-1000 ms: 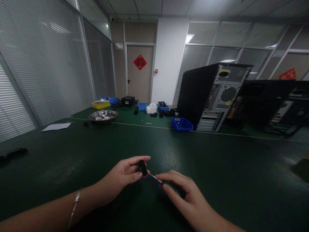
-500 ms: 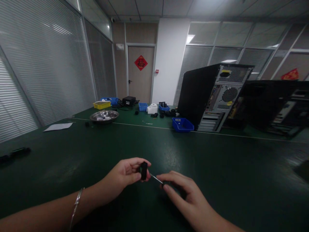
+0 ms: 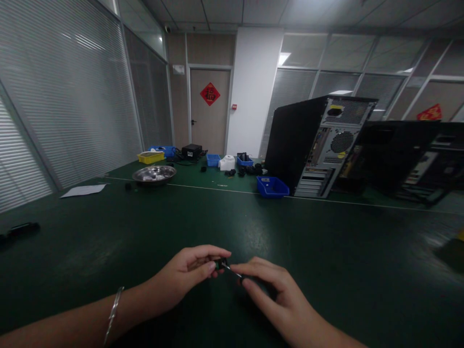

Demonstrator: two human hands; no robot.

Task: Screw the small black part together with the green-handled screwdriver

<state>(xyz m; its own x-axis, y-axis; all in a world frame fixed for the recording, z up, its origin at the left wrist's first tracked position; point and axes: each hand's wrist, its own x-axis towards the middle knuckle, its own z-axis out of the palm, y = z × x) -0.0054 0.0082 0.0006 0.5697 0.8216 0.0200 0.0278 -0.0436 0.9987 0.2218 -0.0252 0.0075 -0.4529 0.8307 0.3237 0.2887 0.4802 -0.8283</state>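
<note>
My left hand point(image 3: 194, 268) grips a small black part point(image 3: 219, 263) with a bit of green on it, between thumb and fingers above the table. A thin screwdriver point(image 3: 235, 273) is held in my right hand point(image 3: 270, 290), its handle mostly covered by the fingers. The metal shaft slants up and left, and its tip meets the black part; whether it sits in a screw is too small to tell.
On the green table point(image 3: 174, 217), a blue bin point(image 3: 272, 188) stands beside a black computer tower point(image 3: 293, 145). Further left are a metal bowl point(image 3: 154, 176), a yellow basket point(image 3: 150, 157) and a paper sheet point(image 3: 83, 190). A dark object point(image 3: 22, 229) lies at far left.
The black part has been turned in my left hand, from upright to lying flatter. The screwdriver tip, beside the part before, now touches it. My left hand has dropped slightly.
</note>
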